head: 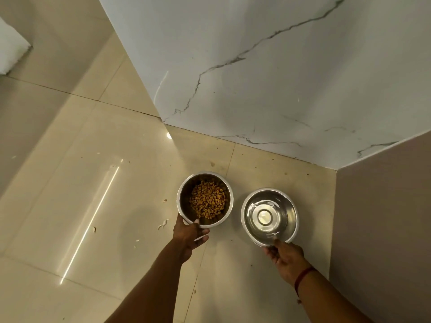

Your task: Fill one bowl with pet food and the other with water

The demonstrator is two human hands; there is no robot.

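Two filled steel bowls being held at their near rims above a tiled floor.
The left hand (190, 234) is pinching the kibble bowl (204, 198); the right hand (285, 257) is gripping the water bowl (269, 216), which is probably heavier, slippery and spill-prone, so is best kept level.

**Hidden and cut off**

Both forearms run off the bottom edge. The left hand (190, 234) covers the near rim of the food bowl (204, 198); the right hand (285, 259) covers the water bowl's (269, 216) near rim. Floor (70, 183) specks are too small to identify.
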